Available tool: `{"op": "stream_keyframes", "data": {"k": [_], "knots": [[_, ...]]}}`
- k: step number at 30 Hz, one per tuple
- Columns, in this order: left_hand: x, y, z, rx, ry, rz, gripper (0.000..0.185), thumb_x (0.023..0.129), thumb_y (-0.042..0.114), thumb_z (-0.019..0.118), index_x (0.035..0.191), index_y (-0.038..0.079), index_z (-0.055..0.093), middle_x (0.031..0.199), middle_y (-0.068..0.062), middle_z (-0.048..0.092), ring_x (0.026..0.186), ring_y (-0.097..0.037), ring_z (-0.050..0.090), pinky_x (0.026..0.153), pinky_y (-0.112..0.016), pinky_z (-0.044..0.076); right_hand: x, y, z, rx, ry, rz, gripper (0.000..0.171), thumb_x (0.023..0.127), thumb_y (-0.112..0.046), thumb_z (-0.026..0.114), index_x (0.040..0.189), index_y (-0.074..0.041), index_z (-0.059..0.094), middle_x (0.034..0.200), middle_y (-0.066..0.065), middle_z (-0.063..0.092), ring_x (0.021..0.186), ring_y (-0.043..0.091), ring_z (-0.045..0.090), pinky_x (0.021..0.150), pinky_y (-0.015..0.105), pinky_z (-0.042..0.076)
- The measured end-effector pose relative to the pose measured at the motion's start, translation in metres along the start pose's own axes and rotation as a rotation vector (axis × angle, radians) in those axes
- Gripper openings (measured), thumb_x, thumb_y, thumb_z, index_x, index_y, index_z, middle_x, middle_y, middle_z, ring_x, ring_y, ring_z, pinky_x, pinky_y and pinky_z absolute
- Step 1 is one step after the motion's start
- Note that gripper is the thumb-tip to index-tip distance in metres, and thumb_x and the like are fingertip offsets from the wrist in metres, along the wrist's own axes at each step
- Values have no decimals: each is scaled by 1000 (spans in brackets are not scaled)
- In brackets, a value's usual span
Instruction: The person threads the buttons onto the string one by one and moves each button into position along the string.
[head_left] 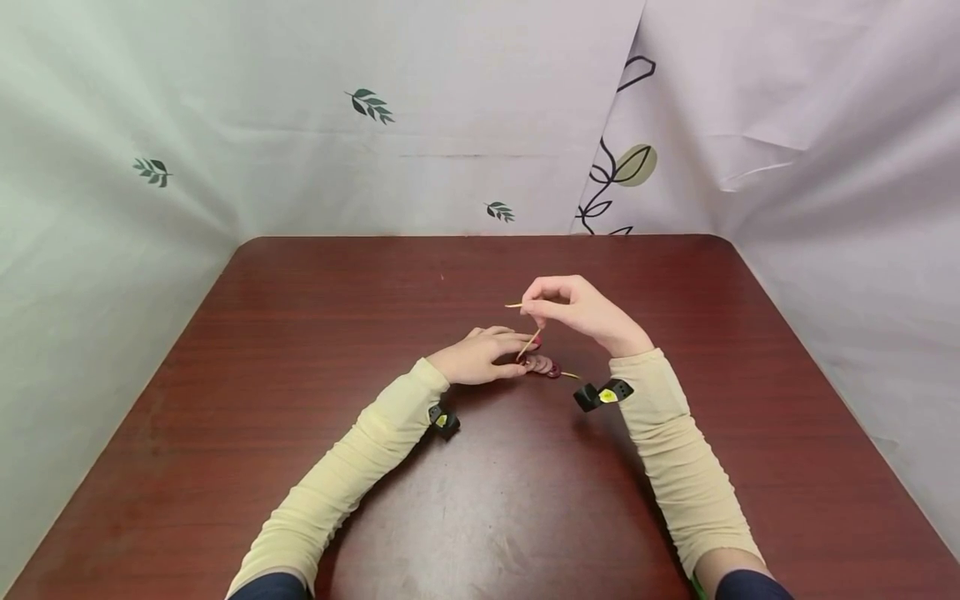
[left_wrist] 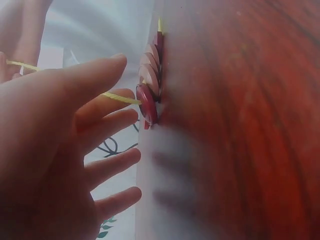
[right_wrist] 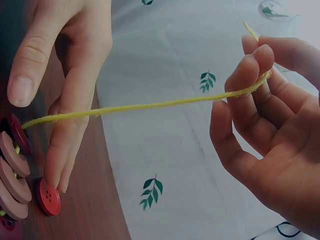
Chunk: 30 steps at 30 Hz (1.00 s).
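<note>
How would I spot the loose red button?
Look mid-way along the dark red table, where the left hand rests beside a row of buttons strung on yellow cord. The loose button lies flat under its fingertips, brighter red, unthreaded.

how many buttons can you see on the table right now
6 at least. Five threaded buttons overlap in a row on the yellow cord; one loose red button lies on the table under the left hand. More may be hidden.

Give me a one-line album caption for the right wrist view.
Right hand pinches a yellow string threaded through buttons; left hand touches a red button.
</note>
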<state>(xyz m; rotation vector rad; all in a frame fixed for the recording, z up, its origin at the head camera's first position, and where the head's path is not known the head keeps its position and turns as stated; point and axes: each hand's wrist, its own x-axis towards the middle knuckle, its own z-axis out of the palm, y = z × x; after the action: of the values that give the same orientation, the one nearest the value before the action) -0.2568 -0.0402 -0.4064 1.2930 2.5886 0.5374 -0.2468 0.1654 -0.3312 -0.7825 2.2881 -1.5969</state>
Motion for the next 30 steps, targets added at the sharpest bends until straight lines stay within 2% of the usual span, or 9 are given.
{"op": "stream_keyframes", "data": {"k": [8, 14, 19, 24, 30], "knots": [[-1, 0, 0, 25, -18, -17, 49, 95, 35, 59, 140, 16, 52, 146, 0, 52, 137, -28, 41, 105, -49, 34, 0, 0, 0, -44, -18, -16, 4, 92, -10, 63, 89, -6, 64, 67, 0, 55, 70, 18, 58, 79, 27, 48], [-2, 1, -2, 51, -18, -67, 49, 92, 36, 63, 136, 16, 54, 142, -3, 53, 133, -27, 45, 104, -47, 35, 0, 1, 1, -63, -31, -22, 5, 92, -12, 64, 90, -7, 63, 68, -2, 56, 71, 16, 56, 77, 27, 46], [-4, 2, -4, 70, -18, -121, 51, 90, 34, 66, 135, 12, 55, 128, -5, 57, 120, -25, 51, 97, -43, 39, -1, 3, 1, -73, -48, -24, 6, 93, -13, 64, 90, -8, 64, 68, 1, 56, 71, 20, 56, 73, 26, 45], [-4, 1, -5, 102, -17, -156, 50, 90, 29, 67, 134, 7, 56, 115, -7, 57, 109, -24, 51, 89, -38, 39, 0, 2, 1, -77, -56, -28, 7, 93, -14, 64, 90, -8, 64, 67, 0, 56, 71, 24, 55, 71, 26, 44], [-4, -3, -5, 129, 16, -121, 33, 87, 13, 69, 118, 7, 65, 91, -6, 58, 93, -22, 51, 80, -34, 40, 0, 1, 2, -77, -60, -29, 6, 92, -12, 64, 90, -6, 64, 67, -1, 56, 67, 18, 54, 70, 26, 43]]}}
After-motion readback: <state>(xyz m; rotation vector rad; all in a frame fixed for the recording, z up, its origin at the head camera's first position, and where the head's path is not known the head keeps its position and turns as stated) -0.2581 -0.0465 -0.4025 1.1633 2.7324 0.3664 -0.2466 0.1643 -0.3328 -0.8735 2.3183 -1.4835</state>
